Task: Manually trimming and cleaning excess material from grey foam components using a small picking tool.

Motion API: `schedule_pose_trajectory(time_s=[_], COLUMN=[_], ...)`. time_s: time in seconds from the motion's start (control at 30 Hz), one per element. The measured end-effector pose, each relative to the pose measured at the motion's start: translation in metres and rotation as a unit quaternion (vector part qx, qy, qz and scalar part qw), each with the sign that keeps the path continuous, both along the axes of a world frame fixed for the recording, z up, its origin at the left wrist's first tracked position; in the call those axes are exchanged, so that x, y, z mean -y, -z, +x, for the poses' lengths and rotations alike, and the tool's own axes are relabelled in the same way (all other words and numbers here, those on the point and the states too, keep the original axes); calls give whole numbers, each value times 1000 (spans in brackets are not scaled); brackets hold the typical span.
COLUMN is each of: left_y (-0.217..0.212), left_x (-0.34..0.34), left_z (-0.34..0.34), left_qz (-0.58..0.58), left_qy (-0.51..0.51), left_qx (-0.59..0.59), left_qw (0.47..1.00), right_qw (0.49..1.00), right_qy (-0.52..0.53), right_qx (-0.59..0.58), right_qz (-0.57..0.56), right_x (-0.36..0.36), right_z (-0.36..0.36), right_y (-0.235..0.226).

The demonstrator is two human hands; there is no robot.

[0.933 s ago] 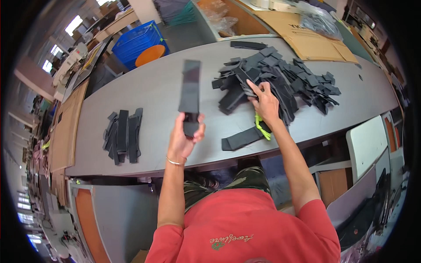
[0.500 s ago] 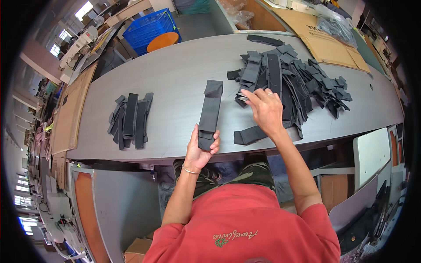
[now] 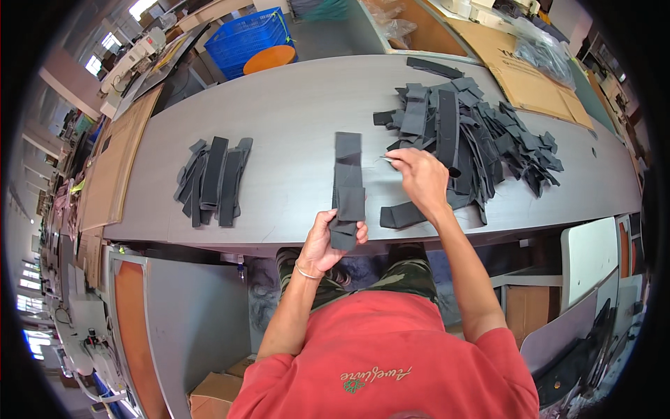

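Note:
My left hand (image 3: pixel 325 243) is closed around the near end of a dark grey fabric strip (image 3: pixel 349 167). The strip points away from me over the table, with a squarish flap folded over its near part. To its right, my right hand (image 3: pixel 423 178) pinches a small pointed metal tool (image 3: pixel 386 158), most of it hidden by the fingers. The tool's tip is apart from the strip. Just beyond that hand lies a large heap of similar dark strips (image 3: pixel 447 126). One fabric strip (image 3: pixel 403 215) lies below the right wrist, near the table's front edge.
A smaller stack of dark strips (image 3: pixel 214 178) sits on the left of the grey table (image 3: pixel 286 140). Flattened cardboard (image 3: pixel 516 70) with a clear plastic bag (image 3: pixel 541 52) lies at the far right. Beyond the table stand a blue crate (image 3: pixel 244 42) and an orange round stool (image 3: pixel 269 59).
My left hand has shifted slightly right and nearer with the strip, whose flap now shows closer to the hand. The right hand has drawn slightly nearer, keeping its pinch on the metal tool.

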State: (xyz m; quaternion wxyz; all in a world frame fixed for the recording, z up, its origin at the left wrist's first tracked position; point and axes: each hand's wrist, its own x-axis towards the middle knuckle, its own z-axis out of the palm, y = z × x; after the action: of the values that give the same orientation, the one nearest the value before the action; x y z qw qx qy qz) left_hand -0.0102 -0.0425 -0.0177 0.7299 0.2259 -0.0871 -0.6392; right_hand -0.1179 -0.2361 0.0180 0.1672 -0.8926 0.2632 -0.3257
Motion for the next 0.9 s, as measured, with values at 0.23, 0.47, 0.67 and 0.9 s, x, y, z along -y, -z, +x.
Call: schedule_pose_trajectory(time_s=[0.23, 0.47, 0.67, 0.9], left_y=[-5, -14, -9, -14], left_x=[-6, -13, -27, -38], left_z=[-5, -9, -10, -9], left_qz=[116, 65, 65, 85], left_qy=[-75, -17, -62, -125], left_qx=[214, 238, 202, 246], left_qw=[967, 969, 975, 957], right_qw=[902, 873, 872, 982], right_qy=[-145, -134, -146, -119], right_qx=[175, 164, 113, 79], right_qz=[368, 440, 453, 125], right_x=[-48, -64, -75, -76], right_z=[-15, -3, -6, -15], right_y=[6, 19, 2, -3])
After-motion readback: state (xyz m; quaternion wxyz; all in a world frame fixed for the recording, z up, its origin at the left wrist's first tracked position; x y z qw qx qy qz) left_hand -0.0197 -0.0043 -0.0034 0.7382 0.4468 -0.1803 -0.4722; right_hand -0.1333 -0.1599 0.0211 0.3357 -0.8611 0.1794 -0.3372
